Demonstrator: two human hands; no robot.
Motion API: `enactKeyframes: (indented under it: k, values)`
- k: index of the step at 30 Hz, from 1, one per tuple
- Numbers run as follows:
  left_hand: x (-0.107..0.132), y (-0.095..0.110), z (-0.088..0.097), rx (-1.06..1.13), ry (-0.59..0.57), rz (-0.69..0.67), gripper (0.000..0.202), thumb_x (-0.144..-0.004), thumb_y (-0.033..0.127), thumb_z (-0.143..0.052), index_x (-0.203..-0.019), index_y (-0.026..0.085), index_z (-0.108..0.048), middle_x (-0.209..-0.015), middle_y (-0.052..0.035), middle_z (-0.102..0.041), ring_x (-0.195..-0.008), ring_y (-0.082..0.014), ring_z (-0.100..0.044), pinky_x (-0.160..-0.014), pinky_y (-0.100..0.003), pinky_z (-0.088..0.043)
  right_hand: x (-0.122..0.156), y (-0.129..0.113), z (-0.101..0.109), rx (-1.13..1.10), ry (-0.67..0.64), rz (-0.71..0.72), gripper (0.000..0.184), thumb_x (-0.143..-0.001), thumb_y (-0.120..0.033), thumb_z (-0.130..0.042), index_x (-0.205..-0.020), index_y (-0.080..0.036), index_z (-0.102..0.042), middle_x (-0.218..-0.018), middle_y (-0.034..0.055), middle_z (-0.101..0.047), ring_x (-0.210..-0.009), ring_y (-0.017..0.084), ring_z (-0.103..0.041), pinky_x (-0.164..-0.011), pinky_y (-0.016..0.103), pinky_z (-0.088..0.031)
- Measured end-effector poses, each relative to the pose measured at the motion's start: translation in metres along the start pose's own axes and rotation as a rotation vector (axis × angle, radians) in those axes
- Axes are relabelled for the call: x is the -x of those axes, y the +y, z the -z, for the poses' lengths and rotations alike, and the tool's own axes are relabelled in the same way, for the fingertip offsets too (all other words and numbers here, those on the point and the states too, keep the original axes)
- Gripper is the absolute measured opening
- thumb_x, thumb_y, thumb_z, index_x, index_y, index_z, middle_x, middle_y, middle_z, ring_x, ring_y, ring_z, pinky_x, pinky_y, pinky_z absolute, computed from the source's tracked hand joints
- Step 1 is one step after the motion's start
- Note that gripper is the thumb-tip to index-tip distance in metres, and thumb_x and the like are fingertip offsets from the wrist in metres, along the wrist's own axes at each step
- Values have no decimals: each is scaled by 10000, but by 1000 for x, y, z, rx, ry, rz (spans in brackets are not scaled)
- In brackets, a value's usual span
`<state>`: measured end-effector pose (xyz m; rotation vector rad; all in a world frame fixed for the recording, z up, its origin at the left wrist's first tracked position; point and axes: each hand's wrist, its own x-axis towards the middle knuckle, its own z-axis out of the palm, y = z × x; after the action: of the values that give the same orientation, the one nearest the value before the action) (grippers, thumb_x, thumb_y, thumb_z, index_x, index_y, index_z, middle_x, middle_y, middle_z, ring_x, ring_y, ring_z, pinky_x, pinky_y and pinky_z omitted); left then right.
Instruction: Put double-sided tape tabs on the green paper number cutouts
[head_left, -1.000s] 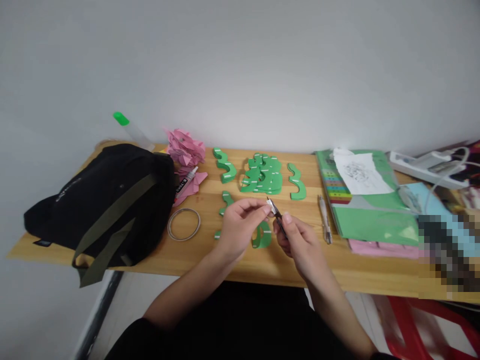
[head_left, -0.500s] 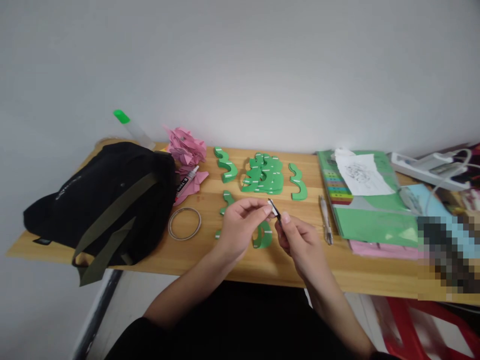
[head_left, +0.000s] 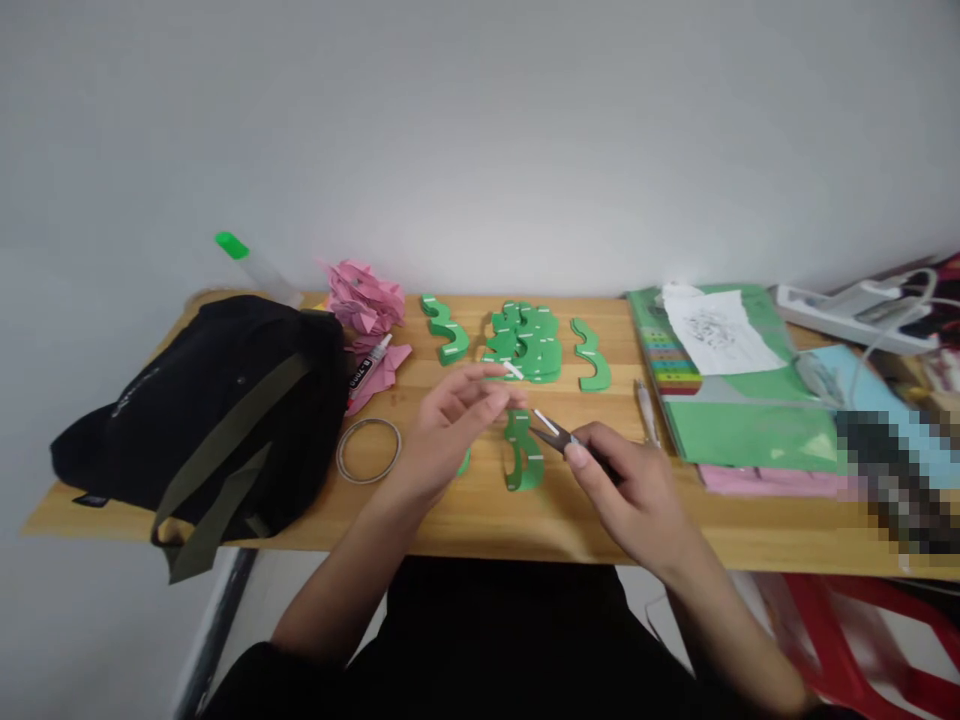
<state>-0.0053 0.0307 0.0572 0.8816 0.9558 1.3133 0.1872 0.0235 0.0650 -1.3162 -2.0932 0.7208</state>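
My right hand [head_left: 630, 490] grips small dark-bladed scissors [head_left: 559, 438], their blades pointing left. A short white strip [head_left: 546, 422] lies along the blades. My left hand [head_left: 450, 420] has its fingers loosely bent, with a white strip [head_left: 513, 370] at the index fingertip. Beneath and between the hands, a wavy green paper piece [head_left: 532, 472] with white strips on it rests on the wooden table [head_left: 420, 520]. Another green piece is mostly hidden behind my left hand. Beyond the hands sits a pile of similar green pieces [head_left: 544, 360], with a green stack [head_left: 454, 345] left and another [head_left: 594, 370] right.
On the left are a black bag [head_left: 225, 410], a roll of tape [head_left: 369, 482], a glue tube [head_left: 369, 368] and crumpled pink paper [head_left: 366, 298]. To the right lie a pen [head_left: 646, 412], a green folder [head_left: 750, 435] and a white power strip [head_left: 855, 318].
My hands have moved apart: the right one with the scissors drew right and the left one shifted left. A white strip now shows at each, one on the blades, one at the left fingertip.
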Motion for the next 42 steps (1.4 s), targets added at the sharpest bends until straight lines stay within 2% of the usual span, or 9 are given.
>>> enactKeyframes:
  k: [5, 9, 17, 22, 28, 31, 36, 38, 42]
  values:
    - [-6, 19, -4, -434, -206, -29, 335, -782, 201, -685, -1106, 167, -609, -869, -44, -757, -845, -186, -713, -807, -319, -541, -4, 2, 15, 313, -68, 127, 431, -947, -493, -379, -750, -180, -599, -511, -9, -589, -411, 118, -510, -446, 231, -263]
    - [-7, 28, -10, -751, -258, -209, 312, -782, 138, -672, -1091, 171, -641, -845, -20, -763, -950, -190, -697, -978, -361, -480, -5, 3, 21, 414, -98, 167, 492, -962, -514, -319, -719, -179, -585, -498, 0, -596, -402, 129, -523, -444, 238, -242]
    - [-11, 21, -11, -982, -355, -416, 426, -790, 87, -664, -1190, 205, -584, -783, 37, -730, -844, -146, -701, -914, -314, -500, -2, 8, 26, 467, -163, 114, 504, -952, -541, -311, -748, -177, -594, -522, 23, -646, -436, 160, -580, -450, 252, -217]
    - [-12, 13, -13, -1040, -381, -357, 674, -798, 78, -633, -1402, 198, -358, -797, 27, -714, -869, -162, -695, -867, -328, -514, -4, 0, 26, 620, -286, 19, 476, -925, -567, -390, -765, -177, -612, -555, 48, -666, -465, 184, -608, -446, 263, -184]
    - [-20, 6, -22, -1027, -330, -156, 662, -757, 66, -646, -1363, 178, -404, -754, 29, -705, -807, -170, -682, -891, -360, -496, -9, 2, 31, 786, -453, -318, 333, -851, -476, -593, -815, -152, -658, -598, 104, -671, -549, 242, -641, -449, 273, -179]
    - [-29, 2, -25, -870, -296, -35, 675, -737, 73, -660, -1357, 162, -406, -769, 22, -699, -801, -154, -672, -908, -358, -488, -10, 30, 34, 508, -325, -451, 357, -730, -463, -713, -902, -155, -668, -610, 68, -641, -574, 227, -606, -481, 268, -266]
    - [-49, -7, -31, -614, -274, 202, 704, -702, 132, -707, -1344, 160, -420, -802, 2, -695, -731, -131, -649, -763, -306, -513, -19, 65, 22, -454, -41, -484, 460, -706, -494, -669, -1025, -162, -658, -520, -77, -400, -461, 94, -362, -477, 237, -284]
    - [-57, -12, -35, -566, -290, 243, 717, -702, 147, -705, -1355, 161, -409, -810, -3, -699, -716, -125, -648, -736, -296, -512, -26, 67, 16, -591, -24, -499, 414, -682, -506, -684, -903, -157, -671, -505, -89, -347, -455, 78, -300, -471, 235, -264]
    - [-73, -23, -40, -537, -355, 256, 739, -707, 156, -689, -1376, 157, -375, -883, -48, -726, -772, -145, -680, -750, -315, -530, -36, 73, 15, -597, 23, -496, 306, -698, -458, -677, -679, -159, -618, -596, -26, -511, -547, 94, -412, -540, 242, -341]
